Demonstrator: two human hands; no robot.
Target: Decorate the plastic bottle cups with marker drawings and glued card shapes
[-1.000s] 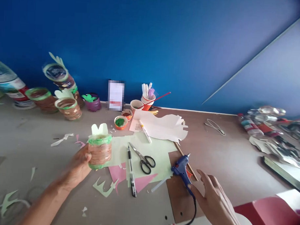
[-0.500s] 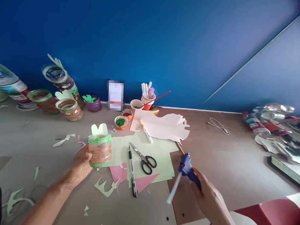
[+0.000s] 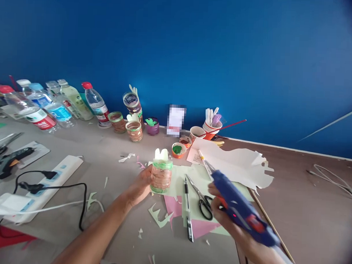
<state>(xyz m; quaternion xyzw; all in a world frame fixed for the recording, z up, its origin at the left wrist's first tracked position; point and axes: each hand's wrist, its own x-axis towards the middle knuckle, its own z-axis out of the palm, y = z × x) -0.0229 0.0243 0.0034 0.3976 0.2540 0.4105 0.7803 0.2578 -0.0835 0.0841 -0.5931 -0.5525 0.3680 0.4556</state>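
My left hand (image 3: 141,185) is closed round the left side of a small painted cup (image 3: 161,176), brown in the middle with green bands at rim and base. Pale green paper leaves (image 3: 161,154) stand up from its rim. In my right hand (image 3: 223,216) is a blue hot glue gun (image 3: 242,209), its nozzle pointing up and left towards the cup, apart from it. Black-handled scissors (image 3: 205,208) and a black pen (image 3: 188,213) lie between my hands on pale green paper (image 3: 180,173). Pink paper (image 3: 173,207) shows beside the pen.
A power strip (image 3: 51,189) with cables and a black glue gun (image 3: 11,161) lie at left. Bottles (image 3: 97,106) and painted cups (image 3: 134,130) line the wall. Small cups of green paint (image 3: 179,150) and brown paint stand behind a torn white sheet (image 3: 238,159).
The view has swung left, bringing the power strip and more bottles into sight. My right hand has raised the glue gun and turned its nozzle towards the cup, which my left hand still holds.
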